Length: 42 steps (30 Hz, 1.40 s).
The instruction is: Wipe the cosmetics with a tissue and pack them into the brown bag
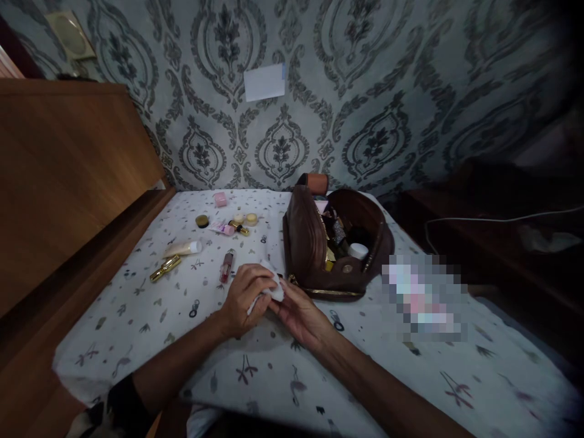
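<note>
My left hand [250, 298] is closed on a crumpled white wipe [274, 291], which pokes out between the fingers and thumb. Against it, my right hand [302, 313] is curled palm up, its fingertips partly under the wipe. Whatever lies between the two hands is covered by the wipe and fingers. Just right of them stands an open brown cosmetic bag [305, 237] with a jumble of items and a white-lidded jar [358, 250] inside. Left of my hands lies a lip gloss tube [227, 267].
Farther left on the patterned cloth [150, 322] are a gold tube [165, 267], a cream tube [182, 248], a pink-capped tube [222, 228], small jars [251, 219] and a pink jar [220, 199]. A wooden panel [77, 176] borders the left; a blurred-out item [422, 298] lies right.
</note>
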Each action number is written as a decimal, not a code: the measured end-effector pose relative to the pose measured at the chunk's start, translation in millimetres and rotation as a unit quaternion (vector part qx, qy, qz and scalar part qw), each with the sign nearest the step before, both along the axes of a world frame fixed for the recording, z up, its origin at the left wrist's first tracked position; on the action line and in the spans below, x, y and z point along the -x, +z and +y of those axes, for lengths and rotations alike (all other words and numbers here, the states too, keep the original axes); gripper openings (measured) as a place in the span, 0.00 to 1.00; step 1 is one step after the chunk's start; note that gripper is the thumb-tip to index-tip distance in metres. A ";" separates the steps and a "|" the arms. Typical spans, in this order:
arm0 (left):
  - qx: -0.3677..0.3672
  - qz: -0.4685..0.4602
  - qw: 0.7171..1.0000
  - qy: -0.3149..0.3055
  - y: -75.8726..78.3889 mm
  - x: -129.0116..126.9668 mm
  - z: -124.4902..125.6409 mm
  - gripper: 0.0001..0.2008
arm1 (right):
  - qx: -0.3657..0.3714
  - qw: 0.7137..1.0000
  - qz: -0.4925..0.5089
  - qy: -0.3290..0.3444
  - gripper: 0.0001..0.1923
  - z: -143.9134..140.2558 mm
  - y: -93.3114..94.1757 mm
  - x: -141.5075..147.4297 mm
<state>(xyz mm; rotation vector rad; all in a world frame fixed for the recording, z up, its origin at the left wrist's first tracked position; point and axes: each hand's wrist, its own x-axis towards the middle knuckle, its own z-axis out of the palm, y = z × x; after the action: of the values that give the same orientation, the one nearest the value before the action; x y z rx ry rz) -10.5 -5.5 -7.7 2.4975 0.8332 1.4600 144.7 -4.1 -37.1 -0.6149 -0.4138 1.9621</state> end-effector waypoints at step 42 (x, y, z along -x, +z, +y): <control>0.150 -0.020 0.986 -0.065 -8.0 19.0 24.5 0.26 | -0.013 0.998 -0.044 0.038 0.21 -0.3 -1.7 -1.5</control>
<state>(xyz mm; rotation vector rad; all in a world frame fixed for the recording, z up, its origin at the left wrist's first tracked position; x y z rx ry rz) -29.5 19.0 -15.8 2.2468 0.7990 1.2362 146.2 -4.3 -38.7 -0.6792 -0.5237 2.0027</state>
